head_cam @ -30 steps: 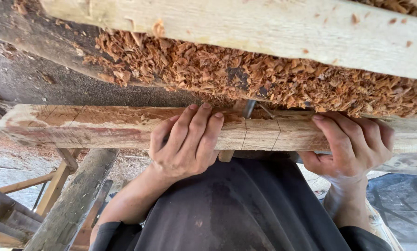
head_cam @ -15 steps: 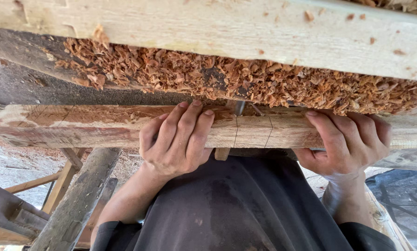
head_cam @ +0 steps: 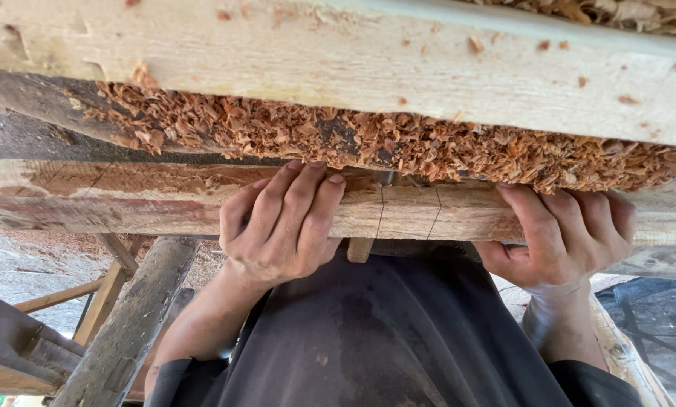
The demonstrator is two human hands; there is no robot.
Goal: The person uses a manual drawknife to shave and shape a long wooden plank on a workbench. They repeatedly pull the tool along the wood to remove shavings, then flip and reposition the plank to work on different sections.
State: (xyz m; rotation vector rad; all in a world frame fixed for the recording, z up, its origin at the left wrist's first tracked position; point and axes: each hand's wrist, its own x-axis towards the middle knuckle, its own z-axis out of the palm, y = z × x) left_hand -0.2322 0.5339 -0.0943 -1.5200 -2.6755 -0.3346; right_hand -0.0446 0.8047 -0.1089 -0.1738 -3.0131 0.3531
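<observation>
Across the middle of the frame runs a rough-hewn wooden beam (head_cam: 127, 200), and both of the person's hands grip it. Left hand (head_cam: 281, 226), just left of centre, has its fingers (head_cam: 308, 197) curled over the beam's top and closed down on its near face; the thumb is hidden underneath. Right hand (head_cam: 568, 237), at the right, wraps the beam the same way, fingertips lost under the heap of shavings (head_cam: 398, 147) behind it. Two thin pencil lines (head_cam: 409, 212) cross the beam between the hands, and a small wooden peg or tenon (head_cam: 359, 249) juts out below it there; what it belongs to I cannot make out.

Along the top, a second, paler beam (head_cam: 338, 68) spans the whole picture, cut off at both ends and at the upper edge. Reddish shavings fill the gap between the two beams, hiding whatever lies beneath them. Something dark and metallic shows at the pile's lower edge near centre, too little to name.

Lower left, several slanting poles and props (head_cam: 127, 324) stand, partly cut by the frame. Dark clothing (head_cam: 383, 339) fills the lower centre, covering the wrists' far ends.
</observation>
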